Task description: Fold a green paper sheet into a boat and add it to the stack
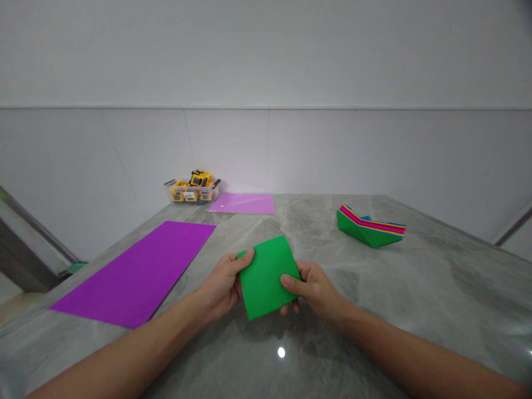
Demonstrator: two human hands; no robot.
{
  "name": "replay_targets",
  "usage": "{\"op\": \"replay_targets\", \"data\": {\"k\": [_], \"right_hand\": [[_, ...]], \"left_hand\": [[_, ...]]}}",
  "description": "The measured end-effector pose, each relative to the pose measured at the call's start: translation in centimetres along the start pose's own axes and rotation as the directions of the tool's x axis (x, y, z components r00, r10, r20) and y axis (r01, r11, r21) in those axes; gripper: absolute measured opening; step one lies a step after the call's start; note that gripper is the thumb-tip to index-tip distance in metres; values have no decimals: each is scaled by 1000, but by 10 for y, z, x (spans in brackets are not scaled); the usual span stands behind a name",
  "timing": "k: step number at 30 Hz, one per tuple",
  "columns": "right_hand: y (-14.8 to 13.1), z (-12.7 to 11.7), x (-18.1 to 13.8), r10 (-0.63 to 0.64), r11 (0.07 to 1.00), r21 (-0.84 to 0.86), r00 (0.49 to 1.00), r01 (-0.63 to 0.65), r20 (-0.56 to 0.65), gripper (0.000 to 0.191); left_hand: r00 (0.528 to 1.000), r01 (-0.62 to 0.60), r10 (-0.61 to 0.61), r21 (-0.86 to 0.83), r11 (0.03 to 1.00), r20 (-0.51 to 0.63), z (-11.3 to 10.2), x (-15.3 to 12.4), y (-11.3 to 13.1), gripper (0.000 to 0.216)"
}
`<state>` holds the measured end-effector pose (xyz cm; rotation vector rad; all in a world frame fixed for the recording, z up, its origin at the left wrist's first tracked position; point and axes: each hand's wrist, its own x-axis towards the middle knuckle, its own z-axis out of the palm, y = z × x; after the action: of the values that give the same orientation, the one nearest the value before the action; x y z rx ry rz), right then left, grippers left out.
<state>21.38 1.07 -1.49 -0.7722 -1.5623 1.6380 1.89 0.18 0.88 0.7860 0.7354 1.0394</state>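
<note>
A green piece of paper (pixel 268 280), roughly square and slightly curved, is held above the table between both hands. My left hand (pixel 228 281) grips its left edge, thumb on the upper left corner and fingers behind. At the right side my right hand (pixel 312 289) pinches it, with the thumb flat on the front and the other fingers mostly hidden underneath. Farther right stands a folded paper boat (pixel 371 228), green on the outside with pink, yellow and blue layered edges.
A large purple sheet (pixel 141 271) lies on the left of the grey marble table (pixel 415 310). Toward the back wall are a pink sheet (pixel 249 204) and a clear plastic box (pixel 193 194) of yellow toy vehicles (pixel 200 178).
</note>
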Motion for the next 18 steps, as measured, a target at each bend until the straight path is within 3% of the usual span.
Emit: {"op": "replay_targets", "data": {"k": [4,7,11,14,16,18], "right_hand": [[4,-6,7,-25,1000,9,973,28,-230,50],[4,-6,9,-18,999,23,962,25,-271,52],[0,0,6,78,987,144,995,-69,-61,57],[0,2,3,101,976,183,991,-115,84,56],[4,0,4,53,990,132,999,-52,-4,52],[8,-6,6,-71,997,-46,980,64,-185,44]], "left_hand": [[997,-73,73,-16,997,-21,-2,5,-5,17],[992,-127,127,-1,992,-13,-3,7,-8,22],[987,-156,157,26,987,-20,1,2,-7,37],[990,-139,139,27,990,1,4,-1,-4,40],[985,-168,170,45,985,-35,2,0,-2,35],[977,-171,178,69,983,-114,-1,2,-2,26]]}}
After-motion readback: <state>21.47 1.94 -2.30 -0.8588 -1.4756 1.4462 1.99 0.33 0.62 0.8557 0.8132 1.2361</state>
